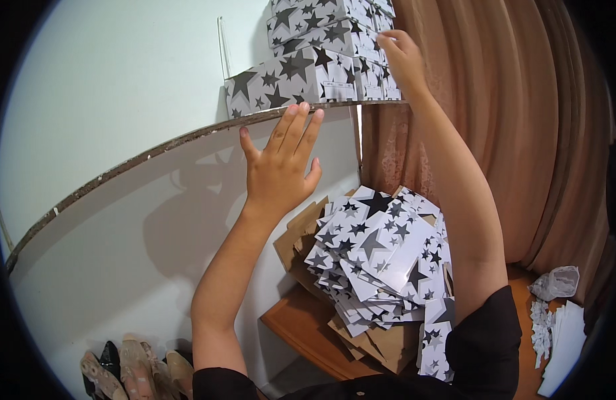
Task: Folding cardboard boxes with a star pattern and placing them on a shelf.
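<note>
White boxes with black and grey stars (334, 70) stand stacked on a narrow shelf (154, 150) at the top. My left hand (278, 170) is open, fingers stretched up, its fingertips at the shelf's front edge just under the lowest box. Raised higher, my right hand (404, 60) is at the right side of the stack. Its fingers are bent and pressed together close to the boxes' printed end faces. Whatever lies between those fingertips, if anything, is too small to make out.
Star-patterned flat card pieces (381, 253) lie piled over brown cardboard on a wooden table (301, 327). A brown curtain (501, 133) hangs at the right. Shoes (138, 367) show at the lower left. White paper strips (561, 347) and a crumpled clear bag (554, 283) lie lower right.
</note>
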Demonstrator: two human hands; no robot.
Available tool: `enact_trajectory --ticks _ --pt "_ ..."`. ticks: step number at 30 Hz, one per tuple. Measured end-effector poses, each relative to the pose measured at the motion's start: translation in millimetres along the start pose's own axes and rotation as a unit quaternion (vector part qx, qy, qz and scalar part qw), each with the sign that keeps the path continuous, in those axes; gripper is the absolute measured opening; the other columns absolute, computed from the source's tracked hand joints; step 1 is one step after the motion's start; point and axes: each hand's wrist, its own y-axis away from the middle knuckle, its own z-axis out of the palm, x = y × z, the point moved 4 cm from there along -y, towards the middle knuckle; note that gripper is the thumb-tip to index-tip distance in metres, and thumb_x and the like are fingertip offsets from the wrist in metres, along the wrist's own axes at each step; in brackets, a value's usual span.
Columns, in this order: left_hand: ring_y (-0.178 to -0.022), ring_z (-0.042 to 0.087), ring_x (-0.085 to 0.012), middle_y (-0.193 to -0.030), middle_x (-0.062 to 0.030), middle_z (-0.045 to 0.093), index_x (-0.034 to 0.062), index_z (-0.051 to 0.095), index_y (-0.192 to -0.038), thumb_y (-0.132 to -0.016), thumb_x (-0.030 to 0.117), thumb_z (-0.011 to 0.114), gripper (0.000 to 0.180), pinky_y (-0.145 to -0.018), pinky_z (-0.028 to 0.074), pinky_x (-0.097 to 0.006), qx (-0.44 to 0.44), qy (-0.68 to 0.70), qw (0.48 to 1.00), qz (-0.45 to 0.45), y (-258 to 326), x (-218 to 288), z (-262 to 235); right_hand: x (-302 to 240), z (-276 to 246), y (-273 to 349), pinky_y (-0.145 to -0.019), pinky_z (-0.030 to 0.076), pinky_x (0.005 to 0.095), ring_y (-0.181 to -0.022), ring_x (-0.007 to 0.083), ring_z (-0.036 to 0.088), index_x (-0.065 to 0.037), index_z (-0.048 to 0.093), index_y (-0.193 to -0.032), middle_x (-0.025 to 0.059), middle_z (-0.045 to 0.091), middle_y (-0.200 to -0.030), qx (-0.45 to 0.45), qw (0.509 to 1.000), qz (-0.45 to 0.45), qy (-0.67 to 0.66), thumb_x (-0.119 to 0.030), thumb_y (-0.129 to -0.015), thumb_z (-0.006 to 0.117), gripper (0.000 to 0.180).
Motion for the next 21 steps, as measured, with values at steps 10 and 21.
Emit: enact_trajectory --ticks 10,21 --pt "-0.116 0.051 -0.0286 -0.117 -0.0087 0.059 0.0089 0.062 -0.110 -0.075 0.022 0.059 0.038 -0.107 0.017 -0.055 0.031 0.298 0.952 -0.063 64 83 -29 0 -146 311 -0.072 0.044 0.0255 -0.077 0.0125 0.056 0.000 0.059 -0.083 0.0061 0.061 -0.081 -0.100 0.984 0.137 -0.046 -0.008 -0.084 0.058 0.009" --pt "-0.108 0.050 -0.0319 -0.112 -0.0145 0.053 0.0029 0.055 -0.112 -0.073 0.011 0.069 0.043 -0.096 0.038 -0.040 -0.269 0.635 0.681 -0.247 264 389 -12 -25 -428 551 -0.068 0.046 0.0255 -0.074 0.0118 0.057 0.000 0.064 -0.089 0.0046 0.063 -0.081 0.127 0.853 0.409 0.297 -0.007 -0.083 0.060 0.010"
